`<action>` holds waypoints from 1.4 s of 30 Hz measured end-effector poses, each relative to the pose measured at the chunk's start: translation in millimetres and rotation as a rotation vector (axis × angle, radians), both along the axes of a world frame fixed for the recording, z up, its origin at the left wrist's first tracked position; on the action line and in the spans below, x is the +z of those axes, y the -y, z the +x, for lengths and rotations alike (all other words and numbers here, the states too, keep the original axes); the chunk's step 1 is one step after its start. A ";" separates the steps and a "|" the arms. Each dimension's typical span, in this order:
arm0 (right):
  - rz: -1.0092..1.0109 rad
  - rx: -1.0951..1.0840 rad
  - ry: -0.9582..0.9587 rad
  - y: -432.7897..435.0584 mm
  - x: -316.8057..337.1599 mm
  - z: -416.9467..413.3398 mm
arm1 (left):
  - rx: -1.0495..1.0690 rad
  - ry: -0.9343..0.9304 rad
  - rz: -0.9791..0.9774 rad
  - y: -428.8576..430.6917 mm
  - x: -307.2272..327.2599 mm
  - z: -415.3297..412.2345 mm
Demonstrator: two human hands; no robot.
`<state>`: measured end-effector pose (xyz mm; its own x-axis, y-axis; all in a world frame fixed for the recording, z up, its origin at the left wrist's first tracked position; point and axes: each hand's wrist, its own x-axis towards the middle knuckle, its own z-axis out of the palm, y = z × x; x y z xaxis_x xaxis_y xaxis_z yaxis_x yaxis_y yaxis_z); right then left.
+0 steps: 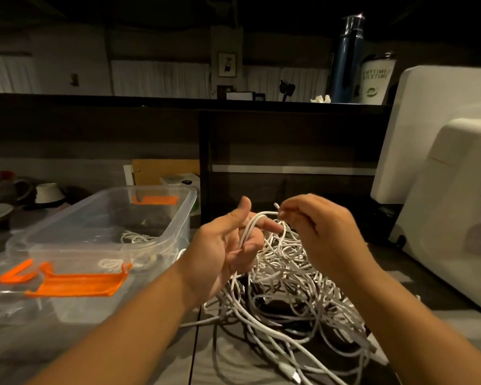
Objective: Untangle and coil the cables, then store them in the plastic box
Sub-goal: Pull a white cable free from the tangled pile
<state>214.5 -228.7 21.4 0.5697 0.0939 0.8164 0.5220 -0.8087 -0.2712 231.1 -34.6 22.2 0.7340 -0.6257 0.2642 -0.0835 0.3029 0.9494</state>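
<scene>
A big tangle of white cables (289, 287) lies on the table in front of me. My left hand (222, 251) is raised above its left side, palm up, with loops of one white cable (250, 226) wound over its fingers. Just to the right, my right hand (317, 232) pinches that cable near its end, at the height of my left fingertips. The clear plastic box (67, 240) with orange latches stands open on the left. A coiled white cable (135, 238) lies inside it.
The box's clear lid with an orange latch (75, 283) lies in front of the box. A large white appliance (444, 190) fills the right side. A dark shelf wall (289, 151) stands behind the cables. Dishes (47, 191) sit at far left.
</scene>
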 end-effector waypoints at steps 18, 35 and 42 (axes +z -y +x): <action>-0.354 -0.003 -0.494 -50.2 -11.2 -15.9 | 0.172 0.156 -0.026 3.9 0.5 0.4; -0.087 0.001 -0.560 -46.5 5.2 -24.1 | 0.419 0.781 0.758 11.3 -12.3 9.1; 0.340 0.155 -0.497 -23.1 5.5 -15.0 | 0.396 0.786 0.910 -2.3 -5.9 7.1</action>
<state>199.5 -205.6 26.9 0.8898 -0.0133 0.4561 0.3715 -0.5591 -0.7412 238.2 -32.3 16.3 0.7530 -0.5837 0.3038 -0.6532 -0.6066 0.4532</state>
